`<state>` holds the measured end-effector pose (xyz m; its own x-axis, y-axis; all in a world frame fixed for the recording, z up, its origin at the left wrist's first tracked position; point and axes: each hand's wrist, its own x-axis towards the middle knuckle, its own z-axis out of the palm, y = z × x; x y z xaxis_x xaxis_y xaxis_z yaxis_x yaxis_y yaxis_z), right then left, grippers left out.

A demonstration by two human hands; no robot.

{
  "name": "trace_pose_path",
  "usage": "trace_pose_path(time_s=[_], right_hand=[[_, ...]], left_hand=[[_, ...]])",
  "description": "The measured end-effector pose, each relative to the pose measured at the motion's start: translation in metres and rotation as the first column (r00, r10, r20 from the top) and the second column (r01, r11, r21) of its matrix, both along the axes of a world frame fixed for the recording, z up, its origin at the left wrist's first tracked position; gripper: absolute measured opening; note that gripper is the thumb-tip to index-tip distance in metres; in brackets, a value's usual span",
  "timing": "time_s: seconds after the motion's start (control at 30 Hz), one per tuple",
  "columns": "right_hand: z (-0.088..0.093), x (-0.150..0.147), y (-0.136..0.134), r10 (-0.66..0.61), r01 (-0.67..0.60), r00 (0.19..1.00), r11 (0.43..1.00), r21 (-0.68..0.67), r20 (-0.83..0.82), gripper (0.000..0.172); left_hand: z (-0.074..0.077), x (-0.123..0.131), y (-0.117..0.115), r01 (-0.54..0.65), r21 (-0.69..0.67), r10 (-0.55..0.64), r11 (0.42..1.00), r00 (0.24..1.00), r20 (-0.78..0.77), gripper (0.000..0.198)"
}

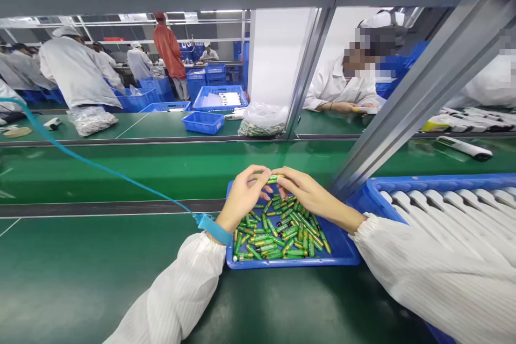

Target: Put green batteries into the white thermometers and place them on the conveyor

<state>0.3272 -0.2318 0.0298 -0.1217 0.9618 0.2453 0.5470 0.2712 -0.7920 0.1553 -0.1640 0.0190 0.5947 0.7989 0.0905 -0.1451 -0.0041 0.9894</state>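
Many loose green and gold batteries (278,231) lie heaped in a shallow blue tray (298,263). Over the tray's far side, my left hand (246,193) and my right hand (302,188) meet at the fingertips. Between them they pinch a battery (274,178), also green and gold, held roughly level; whether it is one or more I cannot tell. Both hands are closed on it, with some fingers curled out of sight. A light blue wrist strap (215,229) circles my left wrist, and its coiled cord runs off to the upper left.
To the right, a blue crate (374,185) holds rows of white handled devices (439,215). A slanting metal post (387,134) rises just beyond my right hand. Past the green conveyor (121,169) stand a small blue basket (203,122) and a plastic bag (264,118). A co-worker (342,83) sits opposite.
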Motion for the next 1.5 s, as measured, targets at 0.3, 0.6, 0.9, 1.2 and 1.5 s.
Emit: trace_pose_path(time_s=[0.3, 0.6, 0.9, 1.2, 1.5], right_hand=[[0.004, -0.002, -0.004, -0.050, 0.050, 0.997, 0.999, 0.007, 0.058, 0.033], [0.002, 0.005, -0.006, 0.343, -0.145, 0.770, 0.915, -0.377, 0.538, 0.017], [0.008, -0.023, -0.012, 0.495, -0.093, 0.455, 0.853, -0.513, 0.740, 0.017], [0.012, 0.013, -0.006, 0.443, -0.241, 0.810, 0.849, -0.470, 0.385, 0.023], [0.017, 0.011, -0.005, 0.184, -0.158, 0.948, 0.980, -0.118, 0.261, 0.022]], left_hand=[[-0.001, -0.003, 0.003, -0.015, 0.010, 0.014, 1.000, 0.995, 0.102, 0.032], [0.000, 0.000, 0.003, -0.142, 0.062, 0.136, 0.988, 0.986, 0.091, 0.025], [0.005, 0.002, -0.002, -0.075, 0.047, 0.073, 0.996, 0.996, 0.052, 0.022], [0.004, 0.004, -0.001, -0.053, -0.103, 0.056, 0.993, 0.998, 0.024, 0.009], [0.006, 0.004, -0.007, 0.290, -0.466, -0.347, 0.836, 0.937, -0.039, 0.029]])
